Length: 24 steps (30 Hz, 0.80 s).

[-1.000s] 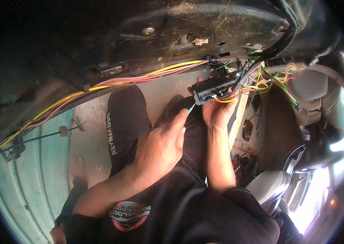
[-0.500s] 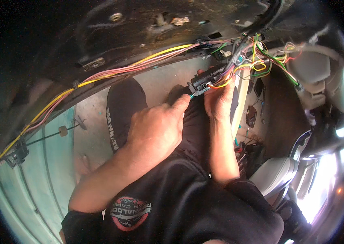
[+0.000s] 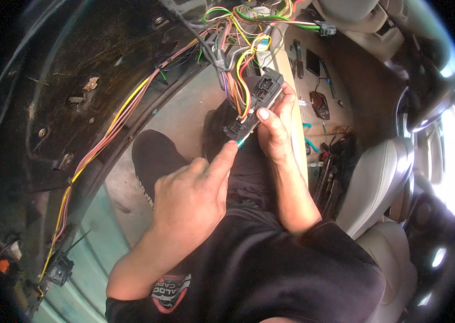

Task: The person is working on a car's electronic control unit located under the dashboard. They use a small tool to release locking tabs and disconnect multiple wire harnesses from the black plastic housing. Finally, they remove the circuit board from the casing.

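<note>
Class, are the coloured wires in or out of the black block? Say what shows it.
In: the coloured wires run right into the black block; how firmly, I cannot tell.

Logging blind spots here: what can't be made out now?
Head view:
Underside of the module: hidden by its body.
Some fingers of the right hand: behind the module.
Teal piece: too small to identify.
Grip of the left hand: hidden by its back.
Wires: some cut off by the top edge.

Left hand point(image 3: 191, 185) is kinda pointing its index finger point(image 3: 222, 163) out, right hand point(image 3: 277, 132) is gripping, thumb point(image 3: 270, 121) showing.
</note>
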### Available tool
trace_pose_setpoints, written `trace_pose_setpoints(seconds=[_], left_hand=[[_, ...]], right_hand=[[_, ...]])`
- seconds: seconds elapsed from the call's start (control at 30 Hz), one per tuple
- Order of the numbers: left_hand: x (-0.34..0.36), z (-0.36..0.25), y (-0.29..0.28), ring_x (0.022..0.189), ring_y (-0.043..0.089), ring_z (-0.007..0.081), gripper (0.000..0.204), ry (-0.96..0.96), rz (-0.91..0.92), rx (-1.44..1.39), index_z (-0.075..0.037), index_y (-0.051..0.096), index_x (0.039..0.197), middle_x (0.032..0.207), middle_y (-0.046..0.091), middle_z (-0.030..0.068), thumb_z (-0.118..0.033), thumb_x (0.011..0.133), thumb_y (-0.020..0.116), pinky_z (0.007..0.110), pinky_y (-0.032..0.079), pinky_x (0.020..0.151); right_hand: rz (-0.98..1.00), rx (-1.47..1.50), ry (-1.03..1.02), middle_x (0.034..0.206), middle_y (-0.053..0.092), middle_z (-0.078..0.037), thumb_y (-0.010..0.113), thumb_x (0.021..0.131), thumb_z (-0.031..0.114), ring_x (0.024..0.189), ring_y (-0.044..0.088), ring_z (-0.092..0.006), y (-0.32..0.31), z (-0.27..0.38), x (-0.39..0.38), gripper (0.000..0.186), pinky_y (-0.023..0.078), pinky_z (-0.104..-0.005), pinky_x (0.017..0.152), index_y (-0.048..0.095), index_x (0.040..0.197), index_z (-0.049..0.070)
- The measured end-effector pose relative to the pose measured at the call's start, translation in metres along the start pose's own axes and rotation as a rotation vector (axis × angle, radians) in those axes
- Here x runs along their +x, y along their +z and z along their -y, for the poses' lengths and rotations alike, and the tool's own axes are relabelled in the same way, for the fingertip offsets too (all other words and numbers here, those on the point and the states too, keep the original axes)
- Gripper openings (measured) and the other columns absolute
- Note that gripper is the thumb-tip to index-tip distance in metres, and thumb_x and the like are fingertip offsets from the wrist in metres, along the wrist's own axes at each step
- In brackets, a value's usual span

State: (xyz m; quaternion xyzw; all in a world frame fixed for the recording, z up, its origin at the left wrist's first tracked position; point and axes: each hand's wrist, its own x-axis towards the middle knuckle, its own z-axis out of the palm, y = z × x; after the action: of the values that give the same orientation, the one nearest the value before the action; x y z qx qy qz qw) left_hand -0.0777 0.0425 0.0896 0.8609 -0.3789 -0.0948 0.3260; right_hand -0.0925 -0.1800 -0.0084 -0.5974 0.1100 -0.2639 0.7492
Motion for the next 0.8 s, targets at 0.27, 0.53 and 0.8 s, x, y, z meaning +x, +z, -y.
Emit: trace_pose_setpoints(seconds=[0.27, 0.53, 0.8], left_hand=[[0.009, -0.008, 0.003, 0.067, 0.066, 0.0344, 0.044, -0.002, 0.023, 0.116, -0.015, 0.064, 0.137, 0.078, 0.063, 0.0136, -0.012, 0.094, 0.068, 0.047, 0.052, 0.063], [0.008, -0.003, 0.007, 0.064, 0.068, 0.0277, 0.048, 0.072, -0.017, 0.206, -0.016, 0.064, 0.138, 0.073, 0.059, 0.008, -0.017, 0.09, 0.072, 0.043, 0.055, 0.057], [0.015, -0.017, 0.007, 0.063, 0.066, 0.0254, 0.059, 0.071, -0.08, 0.281, -0.016, 0.061, 0.142, 0.074, 0.056, 0.0075, -0.014, 0.084, 0.074, 0.04, 0.055, 0.057]], right_hand=[[-0.08, 0.172, -0.015, 0.128, 0.047, -0.011, 0.07, 0.085, 0.029, 0.117, 0.048, -0.0209, -0.004, -0.004, -0.005, 0.069, 0.037, -0.0378, 0.106, 0.034, 0.14, 0.011], [-0.105, 0.226, -0.015, 0.128, 0.049, -0.01, 0.067, 0.087, 0.032, 0.117, 0.049, -0.0199, -0.006, -0.017, -0.001, 0.063, 0.037, -0.0363, 0.105, 0.037, 0.139, 0.011], [-0.107, 0.444, -0.022, 0.131, 0.058, -0.009, 0.057, 0.099, 0.046, 0.117, 0.059, -0.0203, 0.011, -0.029, 0.016, 0.056, 0.047, -0.0369, 0.104, 0.045, 0.138, 0.008]])
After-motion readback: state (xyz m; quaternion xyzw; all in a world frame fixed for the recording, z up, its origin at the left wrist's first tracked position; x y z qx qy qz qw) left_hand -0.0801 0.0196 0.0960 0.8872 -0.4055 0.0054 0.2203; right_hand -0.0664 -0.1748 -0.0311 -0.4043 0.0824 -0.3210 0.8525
